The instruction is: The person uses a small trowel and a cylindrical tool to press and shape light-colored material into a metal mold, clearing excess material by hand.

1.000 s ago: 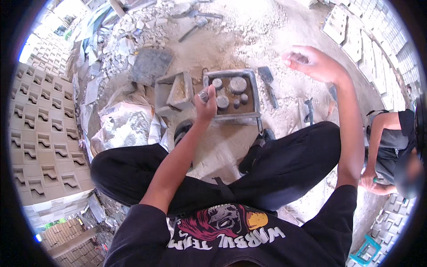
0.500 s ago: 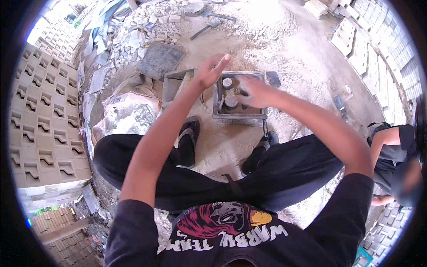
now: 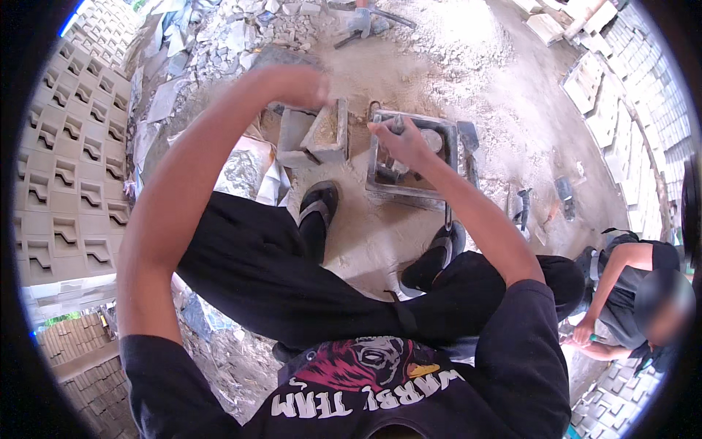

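My right hand (image 3: 404,145) is over a square, dusty metal mould (image 3: 409,194), thumb and fingers closed around a small grey peg (image 3: 397,124) at its far left part. Inside the mould, right of my fingers, a round grey disc (image 3: 433,140) shows; my hand covers part of the rest. To the left, my left hand (image 3: 301,86) is raised above the far side of a grey open box (image 3: 335,154) with a divided inside. Motion smears its fingers, so what they hold, if anything, cannot be made out.
A hammer (image 3: 373,28) lies among rubble at the far side. A dark flat bar (image 3: 466,136) lies along the mould's right side. A white sack (image 3: 252,172) is left of my foot. Another person (image 3: 621,293) sits at the right. Patterned blocks (image 3: 69,183) are stacked at left.
My left hand has swung left from beside the mould to above the grey box. My right hand has closed on a peg at the mould's far left part. The view has shifted slightly.
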The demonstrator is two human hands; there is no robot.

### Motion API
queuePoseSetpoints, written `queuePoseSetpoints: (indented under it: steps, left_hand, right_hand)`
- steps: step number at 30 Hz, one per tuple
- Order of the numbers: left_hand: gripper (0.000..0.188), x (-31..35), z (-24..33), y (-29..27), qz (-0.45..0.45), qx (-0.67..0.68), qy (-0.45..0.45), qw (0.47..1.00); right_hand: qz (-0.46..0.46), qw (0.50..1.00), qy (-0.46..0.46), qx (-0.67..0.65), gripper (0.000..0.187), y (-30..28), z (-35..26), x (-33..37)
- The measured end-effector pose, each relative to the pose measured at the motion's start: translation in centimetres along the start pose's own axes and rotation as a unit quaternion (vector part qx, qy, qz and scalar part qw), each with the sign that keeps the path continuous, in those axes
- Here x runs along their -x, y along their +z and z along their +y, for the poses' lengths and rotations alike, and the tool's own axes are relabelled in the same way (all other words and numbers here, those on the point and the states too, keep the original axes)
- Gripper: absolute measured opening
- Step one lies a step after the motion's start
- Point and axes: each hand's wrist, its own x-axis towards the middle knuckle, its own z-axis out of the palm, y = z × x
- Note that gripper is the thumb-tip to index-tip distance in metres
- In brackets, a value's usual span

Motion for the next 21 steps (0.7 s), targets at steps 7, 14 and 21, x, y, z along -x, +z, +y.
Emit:
queuePoseSetpoints:
  steps: [7,14,21]
  left_hand:
    - [0.045,-3.9,4.7,3.5,-0.124,0.01,0.042,0.991]
    - [0.045,-7.2,4.2,3.2,-0.105,-0.04,0.071,0.991]
    - [0.047,-7.6,6.1,4.1,-0.143,-0.035,0.114,0.983]
  right_hand:
    - [0.028,0.999,0.016,0.017,0.039,-0.6,4.3,1.7]
    - [-0.045,0.996,-0.04,0.06,0.033,-1.0,4.2,3.5]
    - [-0.055,0.995,0.009,0.083,0.031,-3.4,3.9,3.2]
